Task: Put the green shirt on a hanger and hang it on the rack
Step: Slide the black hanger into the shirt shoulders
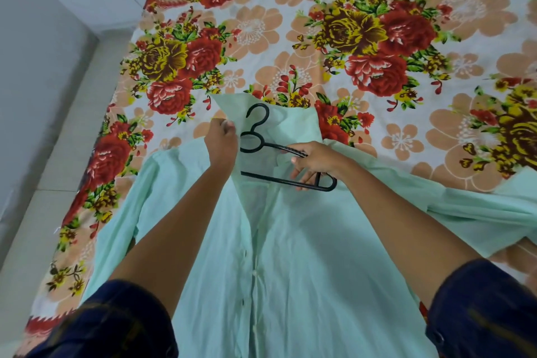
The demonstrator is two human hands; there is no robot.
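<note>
- head view: the green shirt lies spread front-up on the bed, over a floral bedsheet, collar end away from the person and sleeves out to each side, so the neck opening is easy to reach.
- the left hand pinches the near collar edge and lifts it, its grip closed on the cloth, apparently to hold the neck open.
- the right hand grasps the black plastic hanger by its right arm, fingers curled round the bar; the hook points away, over the collar.
- the hanger's left end sits under the lifted placket, so it seems to be going into that shoulder first.
- no rack is in view; hanging is not yet done.
</note>
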